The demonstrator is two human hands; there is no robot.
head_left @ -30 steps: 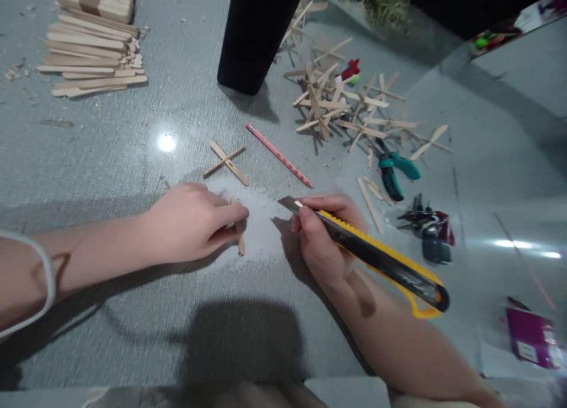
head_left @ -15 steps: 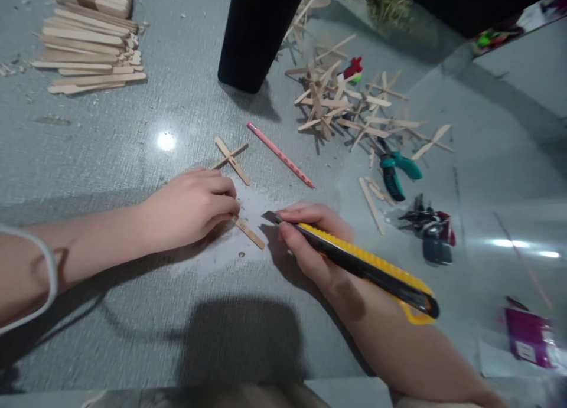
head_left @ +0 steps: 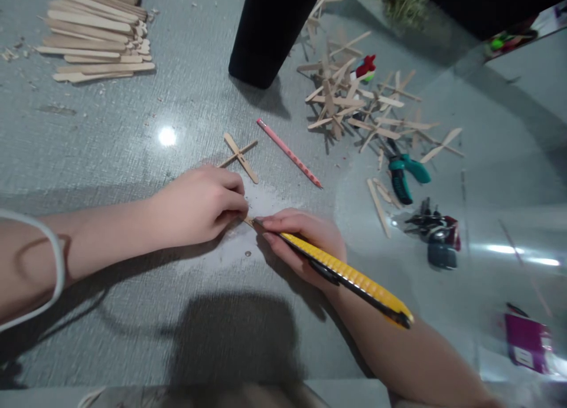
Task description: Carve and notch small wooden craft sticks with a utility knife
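My left hand is closed on a wooden stick, pressing it to the table; only a short piece shows past the fingertips. A yellow and black utility knife is gripped in my right hand, its blade tip at the stick beside my left fingertips. My right hand hides the stick's far end. Just beyond my left hand lies a cross of two wooden sticks. To the right of the cross is a pink pencil.
A black container stands at the back. Stacked sticks lie back left, a heap of crossed sticks back right. Teal-handled pliers, keys and a purple packet lie on the right.
My right hand has moved left and brought the knife blade onto the stick. The knife has tilted, showing more of its yellow side. The whole view has shifted slightly.
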